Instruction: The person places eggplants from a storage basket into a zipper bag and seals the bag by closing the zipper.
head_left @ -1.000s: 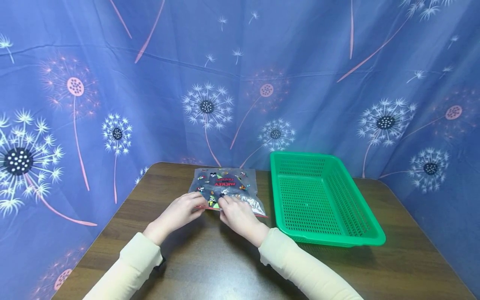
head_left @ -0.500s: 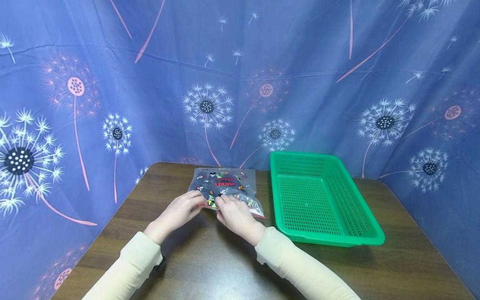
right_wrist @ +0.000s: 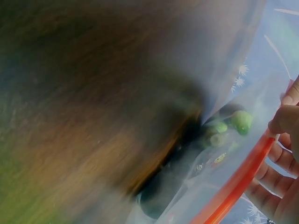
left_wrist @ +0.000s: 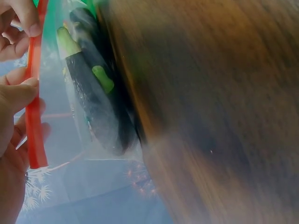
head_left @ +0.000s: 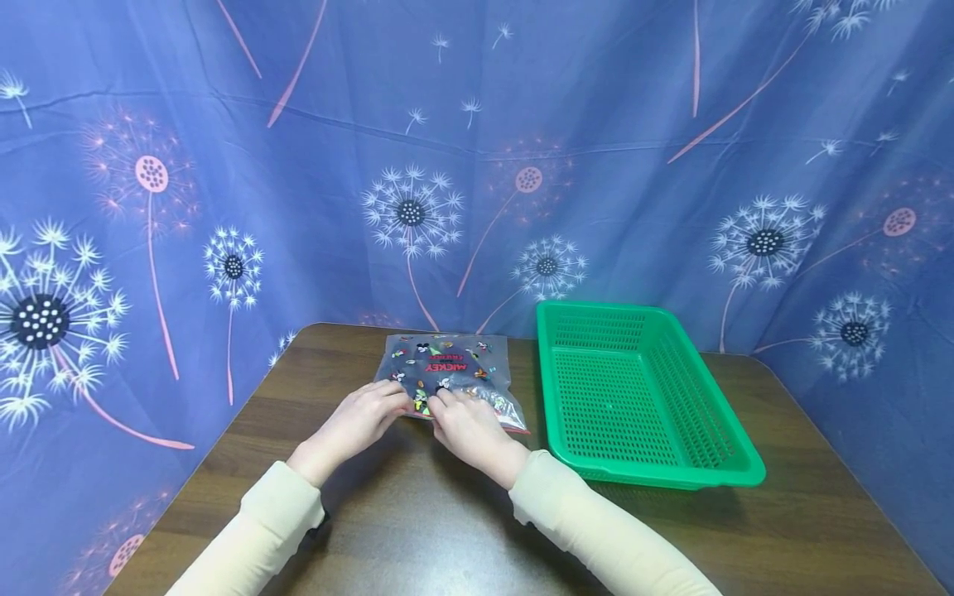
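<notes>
A clear zip bag printed with small cartoon figures and red lettering lies toward the back of the table. Its red zip edge faces the person. My left hand pinches that edge between thumb and fingers. Close beside it, my right hand pinches the same edge, its thumb and forefinger on the red strip in the right wrist view. Through the plastic show long, dark, rounded things with green ends, blurred by the film. In the head view the fingertips are partly hidden behind the hands.
A green perforated plastic basket stands right of the bag, with bare mesh floor showing. The brown wooden table ends at the back against a blue curtain with dandelion prints.
My right hand has shifted slightly left along the zip edge, closer to the left hand. The left hand has stayed nearly still, and the basket has not moved.
</notes>
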Motion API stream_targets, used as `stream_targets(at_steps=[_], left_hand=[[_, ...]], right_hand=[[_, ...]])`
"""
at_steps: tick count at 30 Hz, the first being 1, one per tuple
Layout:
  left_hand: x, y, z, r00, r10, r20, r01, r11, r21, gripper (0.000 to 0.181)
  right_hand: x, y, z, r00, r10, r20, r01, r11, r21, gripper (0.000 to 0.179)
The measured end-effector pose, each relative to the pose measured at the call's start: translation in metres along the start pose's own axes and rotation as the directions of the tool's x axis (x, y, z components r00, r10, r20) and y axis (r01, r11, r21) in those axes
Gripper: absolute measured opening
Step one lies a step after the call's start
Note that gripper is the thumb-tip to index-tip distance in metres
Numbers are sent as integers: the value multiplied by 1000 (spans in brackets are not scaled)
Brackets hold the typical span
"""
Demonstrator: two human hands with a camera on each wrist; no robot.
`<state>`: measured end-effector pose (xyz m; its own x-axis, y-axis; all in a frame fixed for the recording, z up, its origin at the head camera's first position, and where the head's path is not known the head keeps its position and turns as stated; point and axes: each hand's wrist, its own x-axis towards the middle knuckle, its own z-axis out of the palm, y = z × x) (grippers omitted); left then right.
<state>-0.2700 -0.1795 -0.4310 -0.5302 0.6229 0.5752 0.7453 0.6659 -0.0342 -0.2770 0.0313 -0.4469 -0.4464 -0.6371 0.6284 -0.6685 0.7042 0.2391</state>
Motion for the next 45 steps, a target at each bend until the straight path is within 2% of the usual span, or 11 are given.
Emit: stream_targets(at_steps=[5,15,23,31,36,40,45], left_hand=[[-2,-1,0,1000,4,-17,-4,1000,6,11],[-9,-10,2,998,16,-62,-17,1000,0,15],[-15,-16,2,999,-13,-34,12,999,-32,12],[-18,-21,1,999,-29,-42,28,999,-25,15],[-20,-22,2,997,-61,-51,59,998,-39,20],[-21,-23,3,996,-78,-32,76,996,-45,21],[-20,-23,3,996,-84,-13,83,995,-49,21]], right_hand=[[-2,2,-1,1000,-15,-22,15,1000,-12,16],[-8,7,-2,999,4,32,-4,1000,15,20],[-15,10,-7,999,26,35,-26,999,-24,17],[-17,11,-11,998,57,38,-55,997,-45,21],[-20,12,-13,996,90,19,-88,992,-94,26],[-24,11,-17,992,124,26,-120,984,-131,29],[-28,11,-22,987,160,20,-154,971,-182,23]])
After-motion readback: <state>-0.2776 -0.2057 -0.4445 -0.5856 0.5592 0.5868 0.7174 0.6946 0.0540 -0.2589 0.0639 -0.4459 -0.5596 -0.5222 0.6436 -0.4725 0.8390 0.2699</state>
